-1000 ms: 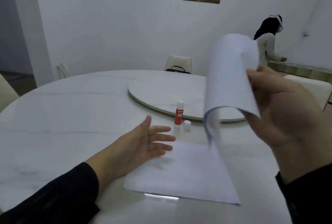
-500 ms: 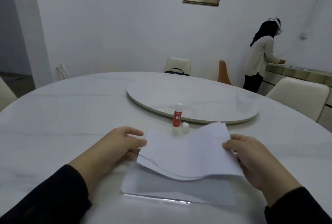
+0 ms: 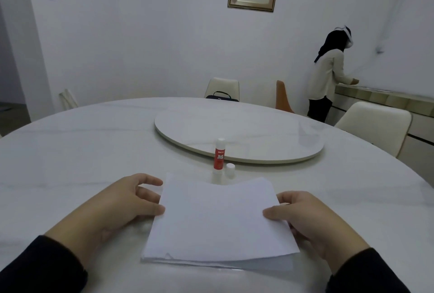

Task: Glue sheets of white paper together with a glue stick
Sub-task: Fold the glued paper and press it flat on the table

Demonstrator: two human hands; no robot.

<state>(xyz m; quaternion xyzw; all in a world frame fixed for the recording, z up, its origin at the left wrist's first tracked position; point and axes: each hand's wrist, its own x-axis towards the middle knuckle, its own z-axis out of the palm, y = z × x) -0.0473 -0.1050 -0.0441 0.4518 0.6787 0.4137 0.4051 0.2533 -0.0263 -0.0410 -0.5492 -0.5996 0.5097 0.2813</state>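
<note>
A stack of white paper sheets (image 3: 218,224) lies on the white marble table (image 3: 70,156) in front of me, edges roughly lined up, the far edge slightly curled. My left hand (image 3: 126,206) grips the stack's left edge, thumb on top. My right hand (image 3: 303,217) grips the right edge the same way. Just beyond the paper stands an uncapped red and white glue stick (image 3: 219,154), with its small white cap (image 3: 230,170) upright beside it on the right.
A round lazy Susan (image 3: 239,128) lies in the table's middle behind the glue stick. Cream chairs (image 3: 375,126) stand around the table. A person (image 3: 328,76) stands at a counter at the far right, back turned.
The sheet my right hand held up in the air has come down onto the sheet on the table. Both hands have closed on the stack's sides and squared it.
</note>
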